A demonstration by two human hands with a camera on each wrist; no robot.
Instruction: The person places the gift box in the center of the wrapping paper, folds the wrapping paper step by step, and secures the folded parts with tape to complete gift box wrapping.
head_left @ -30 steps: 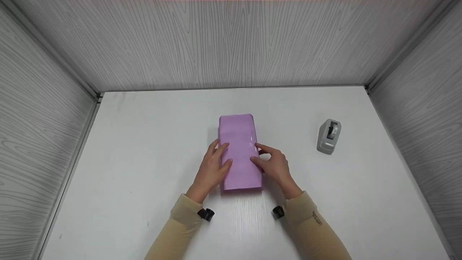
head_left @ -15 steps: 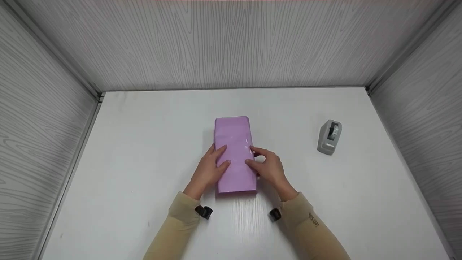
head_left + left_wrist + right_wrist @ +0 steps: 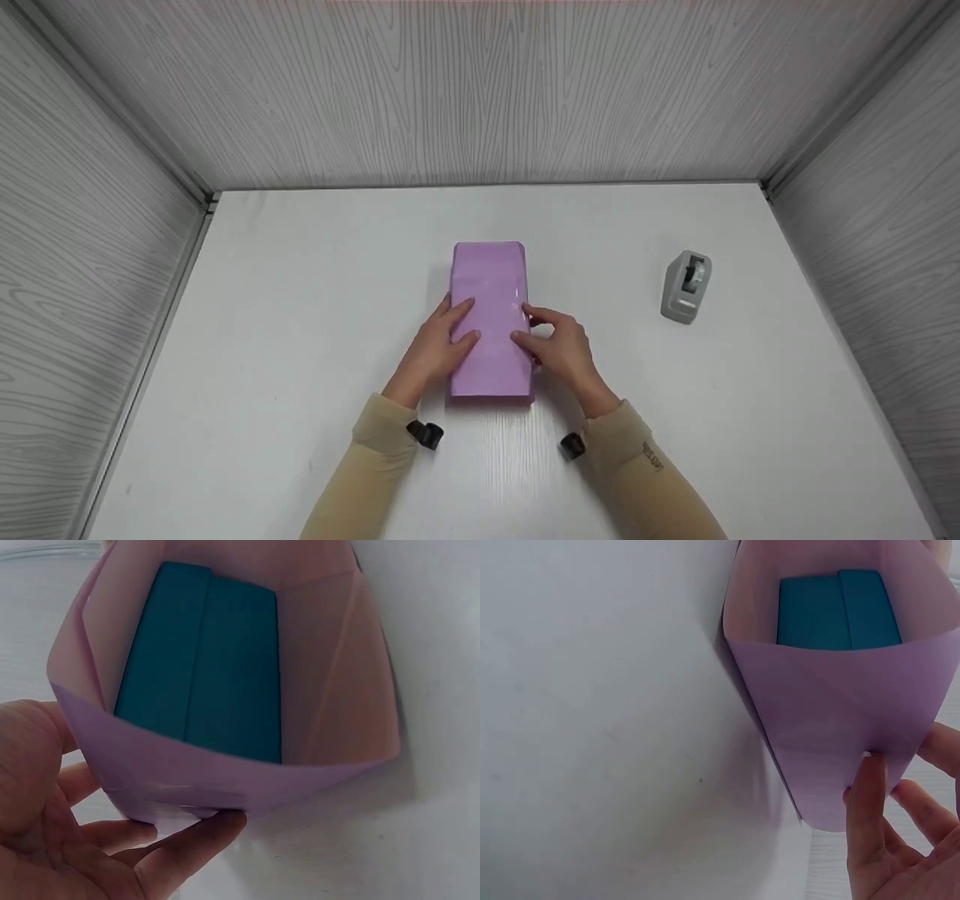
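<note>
Purple wrapping paper (image 3: pixel 491 300) forms a long sleeve around a teal box (image 3: pixel 232 667) in the middle of the table. Its near end gapes, and both wrist views look in through it at the box's end, set back from the paper's rim. My left hand (image 3: pixel 433 349) holds the sleeve's left side, with thumb and a finger on top and other fingers down the side. On the right edge, my right hand (image 3: pixel 566 346) pinches the paper, thumb on top and fingers along the side. A shiny strip shows near the right hand's fingertips.
A grey tape dispenser (image 3: pixel 681 296) with a roll in it stands to the right on the white table (image 3: pixel 300 315). Wood-grain panels (image 3: pixel 480 90) enclose the table at the back and both sides.
The wrapped box first slid slightly left and toward me, then moved a little back right and straightened. Both hands shifted along with it, keeping their hold.
</note>
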